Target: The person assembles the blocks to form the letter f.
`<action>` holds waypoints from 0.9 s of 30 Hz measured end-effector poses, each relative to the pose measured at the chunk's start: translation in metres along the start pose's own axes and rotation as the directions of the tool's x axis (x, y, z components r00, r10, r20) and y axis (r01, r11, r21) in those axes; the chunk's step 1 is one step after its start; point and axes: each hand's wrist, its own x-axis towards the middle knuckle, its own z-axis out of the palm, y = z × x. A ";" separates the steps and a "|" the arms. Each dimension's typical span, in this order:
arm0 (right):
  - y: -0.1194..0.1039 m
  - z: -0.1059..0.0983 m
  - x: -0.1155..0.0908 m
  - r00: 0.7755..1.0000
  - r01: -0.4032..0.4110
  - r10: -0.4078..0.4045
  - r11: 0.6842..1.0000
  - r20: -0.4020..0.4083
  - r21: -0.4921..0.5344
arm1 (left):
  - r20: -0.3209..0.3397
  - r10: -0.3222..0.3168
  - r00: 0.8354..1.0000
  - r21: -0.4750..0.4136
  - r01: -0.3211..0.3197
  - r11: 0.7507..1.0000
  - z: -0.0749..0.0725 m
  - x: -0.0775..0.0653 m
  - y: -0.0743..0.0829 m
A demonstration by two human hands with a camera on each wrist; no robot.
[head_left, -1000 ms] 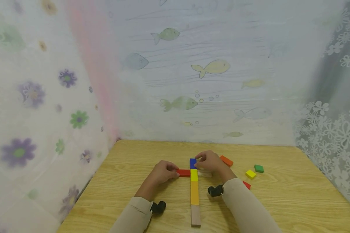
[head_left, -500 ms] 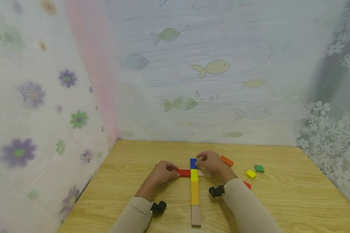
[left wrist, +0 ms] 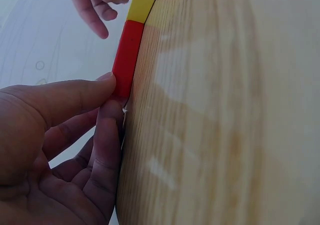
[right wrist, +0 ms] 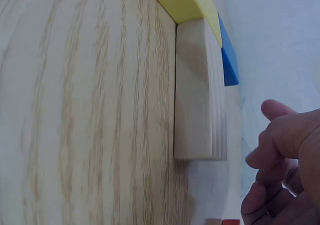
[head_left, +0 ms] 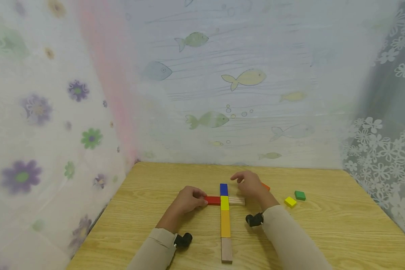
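My left hand (head_left: 189, 200) pinches the outer end of a red block (head_left: 213, 200) between thumb and index finger; the left wrist view shows the thumb (left wrist: 75, 96) at that end. The red block's other end meets a small yellow block (head_left: 224, 203). A plain wooden block (head_left: 236, 201) lies on the yellow one's right side, a blue block (head_left: 224, 189) at its far side. An amber block (head_left: 225, 224) and a pale brown block (head_left: 227, 249) continue the column nearer me. My right hand (head_left: 249, 183) holds nothing, fingers loosely bent, just right of the blue block.
Loose on the right of the wooden table (head_left: 148, 176) lie a small yellow block (head_left: 290, 202) and a green block (head_left: 300, 195). An orange block (head_left: 266, 186) peeks out behind my right hand. Patterned sheets (head_left: 189, 93) stand along the table's back and sides.
My right hand has come off the blue block and moved right, uncovering the plain wooden block. My right sleeve now hides a loose red block. My left hand has stayed put.
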 end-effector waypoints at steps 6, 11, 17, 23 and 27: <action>0.009 -0.008 0.000 0.999 0.043 -0.046 0.995 -0.030 -0.092 | -0.002 0.004 1.000 0.009 -0.004 1.000 -0.001 0.000 0.000; 0.018 -0.019 -0.002 0.996 0.070 -0.076 0.990 -0.045 -0.119 | 0.000 0.006 1.000 0.012 -0.006 1.000 0.000 0.001 -0.001; 0.036 -0.031 -0.002 0.997 0.041 -0.047 0.993 -0.056 -0.108 | -0.003 0.013 1.000 0.029 -0.013 0.999 0.000 0.001 0.000; 0.045 -0.040 -0.009 0.998 0.019 -0.025 0.994 -0.054 -0.110 | 0.000 0.003 1.000 0.014 -0.003 1.000 0.000 0.000 0.000; 0.047 -0.045 -0.015 0.999 0.011 -0.015 0.995 -0.050 -0.096 | 0.001 0.001 1.000 0.003 -0.001 1.000 0.000 0.000 0.000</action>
